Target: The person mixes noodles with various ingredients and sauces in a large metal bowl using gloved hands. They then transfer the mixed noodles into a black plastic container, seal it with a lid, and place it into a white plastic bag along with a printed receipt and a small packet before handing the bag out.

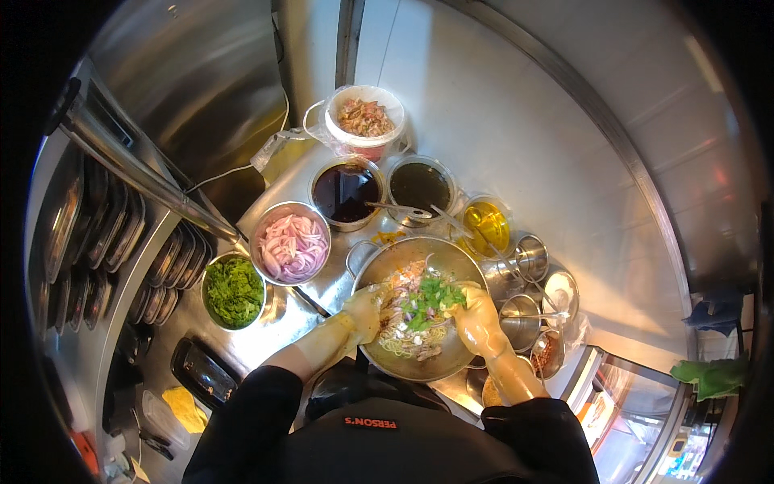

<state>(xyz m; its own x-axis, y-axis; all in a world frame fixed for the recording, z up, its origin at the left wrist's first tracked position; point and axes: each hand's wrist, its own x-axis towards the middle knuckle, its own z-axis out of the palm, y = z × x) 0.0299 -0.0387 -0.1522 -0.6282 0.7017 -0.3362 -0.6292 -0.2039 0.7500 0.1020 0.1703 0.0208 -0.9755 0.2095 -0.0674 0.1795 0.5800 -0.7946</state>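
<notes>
A large round metal bowl (426, 370) lies before me, filled with noodles (402, 343), sliced onion and chopped green herbs (432, 297). Both my hands wear pale, wet-looking gloves. My left hand (366, 311) reaches into the bowl's left side, against the food, its fingertips partly hidden. On the right side, my right hand (474, 314) touches the edge of the herbs with bent fingers; whether it grips any cannot be told. A metal bowl of sliced red onion (292, 248) and one of chopped greens (234, 291) stand to the left.
Beyond the bowl stand tubs of dark sauce (346, 190) and dark green liquid (420, 184), yellow oil (485, 227) and a white bucket of meat (364, 118). Metal cups with spoons (520, 323) crowd the right. A black tray (204, 372) and yellow cloth (184, 409) lie lower left.
</notes>
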